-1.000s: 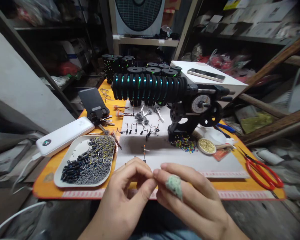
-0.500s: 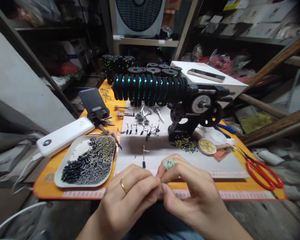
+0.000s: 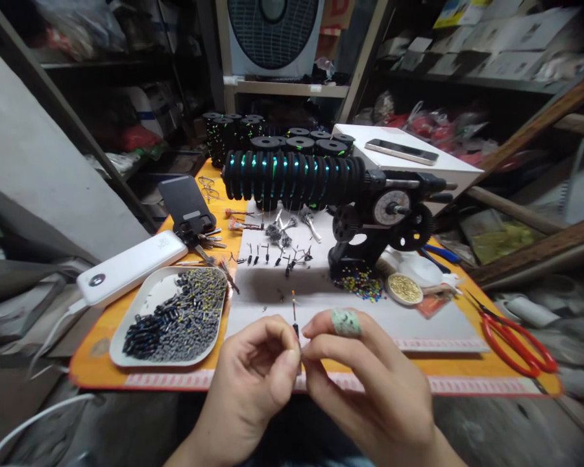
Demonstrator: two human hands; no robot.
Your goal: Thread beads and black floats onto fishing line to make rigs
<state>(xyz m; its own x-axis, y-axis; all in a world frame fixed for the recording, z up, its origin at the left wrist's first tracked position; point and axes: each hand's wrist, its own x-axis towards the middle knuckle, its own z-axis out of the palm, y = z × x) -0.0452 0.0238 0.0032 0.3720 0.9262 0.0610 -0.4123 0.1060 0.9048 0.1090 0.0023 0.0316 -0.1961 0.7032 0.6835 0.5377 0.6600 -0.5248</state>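
My left hand (image 3: pixel 253 383) and my right hand (image 3: pixel 370 383) meet at the near edge of the orange table (image 3: pixel 102 331), fingertips pinched together. Between them stands a thin float piece (image 3: pixel 294 314), black at the bottom with an orange tip, held upright. A green bandage (image 3: pixel 346 322) wraps my right index finger. Just beyond lies a white sheet (image 3: pixel 321 305) with several small black pieces scattered on it. A white tray (image 3: pixel 146 295) of dark small tubes sits to the left of my left hand.
A black winding machine (image 3: pixel 370 220) carrying a row of black spools (image 3: pixel 292 178) stands across the middle. A white power bank (image 3: pixel 131 266), phone stand with keys (image 3: pixel 189 207), coloured beads (image 3: pixel 363 285), a dish of gold beads (image 3: pixel 403 288) and red scissors (image 3: pixel 516 337) lie around.
My hands rose slightly and turned; the thin float piece that lay on the white sheet now stands upright between my pinched fingertips. The view shifted a little downward.
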